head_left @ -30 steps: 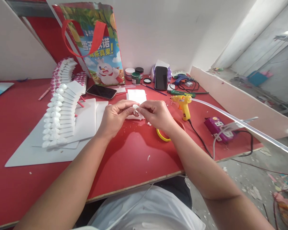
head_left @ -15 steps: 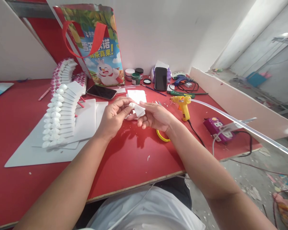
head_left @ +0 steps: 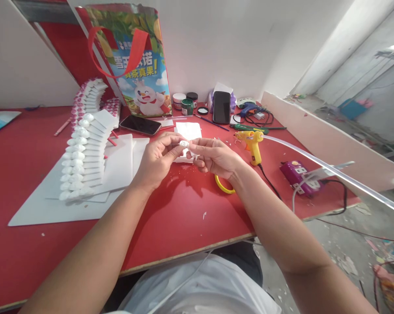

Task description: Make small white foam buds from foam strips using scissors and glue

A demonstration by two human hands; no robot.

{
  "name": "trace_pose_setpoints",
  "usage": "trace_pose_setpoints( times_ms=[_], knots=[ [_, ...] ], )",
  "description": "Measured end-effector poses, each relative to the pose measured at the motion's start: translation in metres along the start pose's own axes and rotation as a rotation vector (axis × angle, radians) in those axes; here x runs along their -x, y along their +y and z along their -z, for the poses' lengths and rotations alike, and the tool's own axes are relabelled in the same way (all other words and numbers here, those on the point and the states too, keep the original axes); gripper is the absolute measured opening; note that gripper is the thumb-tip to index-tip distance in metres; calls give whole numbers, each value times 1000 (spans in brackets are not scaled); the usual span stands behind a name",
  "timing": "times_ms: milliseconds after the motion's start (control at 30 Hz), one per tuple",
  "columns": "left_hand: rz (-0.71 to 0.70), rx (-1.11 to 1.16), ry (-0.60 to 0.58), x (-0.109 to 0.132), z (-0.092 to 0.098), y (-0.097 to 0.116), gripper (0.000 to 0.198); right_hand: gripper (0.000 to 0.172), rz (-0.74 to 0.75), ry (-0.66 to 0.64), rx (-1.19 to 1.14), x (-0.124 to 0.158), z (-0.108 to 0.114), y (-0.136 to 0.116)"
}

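Left grip (head_left: pixel 159 159): my thumb and fingertips pinch the left side of a small white folded piece (head_left: pixel 184 143); its material is too small to confirm.
Right grip (head_left: pixel 218 157): my thumb and forefinger pinch the right side of the same piece; my other fingers curl below it.
Piece position: between my two hands, raised above the red, smooth-topped surface (head_left: pixel 180 218).
Sheets: square white sheets (head_left: pixel 187 129) lie on the surface just beyond and below the piece, partly covered by my fingers.
Ring: a yellow circular ring (head_left: pixel 223 186) lies flat beside my right wrist, which hides part of it.
Glue gun: a yellow plastic glue gun (head_left: pixel 254 146) lies to the right of my right grip; a long translucent stick (head_left: pixel 314 160) extends from its rear.
Box: a purple box with white markings (head_left: pixel 299 176) sits farther right, with cables against it.
Fan: a curved row of white strips with rounded white ends (head_left: pixel 97 161) stands left of my left grip, beside flat white boards (head_left: pixel 120 168).
Phone: a black rectangular phone (head_left: pixel 141 125) lies flat near the base of a colourful printed bag with red handles (head_left: pixel 144 89).
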State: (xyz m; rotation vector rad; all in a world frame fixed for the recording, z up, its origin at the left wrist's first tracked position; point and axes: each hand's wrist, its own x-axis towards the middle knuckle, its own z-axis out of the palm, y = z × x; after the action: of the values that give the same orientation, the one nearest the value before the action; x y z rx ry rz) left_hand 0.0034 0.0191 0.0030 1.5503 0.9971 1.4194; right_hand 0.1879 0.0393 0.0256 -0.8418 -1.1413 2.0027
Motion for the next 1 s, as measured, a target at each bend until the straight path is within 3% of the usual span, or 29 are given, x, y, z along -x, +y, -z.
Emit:
trace_pose_setpoints(
  times_ms=[133, 300, 400, 467, 667, 800, 900, 1000],
  knots=[
    [31, 7, 18, 1, 0, -3, 17, 41, 85, 105, 167, 1, -3, 0],
    [55, -13, 56, 4, -7, -3, 19, 25, 267, 311, 499, 1, -12, 7],
    [-17, -94, 85, 7, -12, 0, 19, 20, 402, 488, 760, 0, -17, 14],
    [-103, -180, 111, 8, -14, 2, 20, 16, 484, 534, 849, -1, -19, 18],
    [-336, -474, 187, 9, -13, 5, 19, 21, 514, 377, 745, 0, -22, 20],
    [-425, -535, 184, 10, -13, 3, 17, 26, 514, 349, 717, 1, -18, 18],
    [-377, -443, 124, 9, -11, 3, 16, 24, 509, 343, 735, 3, -11, 14],
    [-193, -219, 42, 7, -7, 3, 16, 21, 485, 255, 746, 5, -5, 7]
  ],
)
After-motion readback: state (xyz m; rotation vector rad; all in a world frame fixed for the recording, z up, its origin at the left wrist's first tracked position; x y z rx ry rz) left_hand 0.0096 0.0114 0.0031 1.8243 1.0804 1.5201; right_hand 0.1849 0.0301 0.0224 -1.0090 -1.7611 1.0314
